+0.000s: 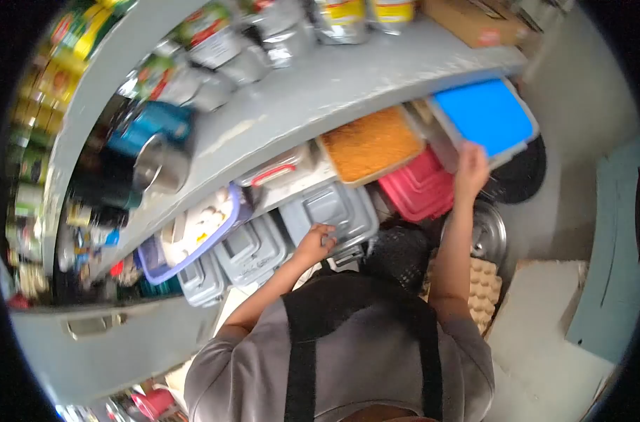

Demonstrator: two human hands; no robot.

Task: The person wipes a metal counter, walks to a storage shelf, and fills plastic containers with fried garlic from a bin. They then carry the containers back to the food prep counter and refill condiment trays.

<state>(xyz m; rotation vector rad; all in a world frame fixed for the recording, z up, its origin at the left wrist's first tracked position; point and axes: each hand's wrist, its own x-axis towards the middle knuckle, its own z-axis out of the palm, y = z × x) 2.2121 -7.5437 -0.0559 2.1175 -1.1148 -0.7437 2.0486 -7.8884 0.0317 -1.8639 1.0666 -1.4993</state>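
Note:
My right hand (472,167) is at the near edge of a box with a bright blue top (485,116), its fingers closed over the rim. Whether the blue is a lid or the contents, I cannot tell. My left hand (316,245) is by the front of a grey-lidded bin (344,204), fingers loosely bent and apart, holding nothing visible. Between the hands are a red-lidded box (420,184) and, behind it, a tub of orange-brown crumbs or powder (373,144). The fingertips of my right hand are slightly blurred.
A grey shelf (320,91) with several foil pouches (281,35) overhangs the bins. To the left are a purple-rimmed tub (193,228), more grey-lidded bins (253,246) and a metal cup (158,169). Egg trays (483,292) and a metal lid (485,228) lie at right.

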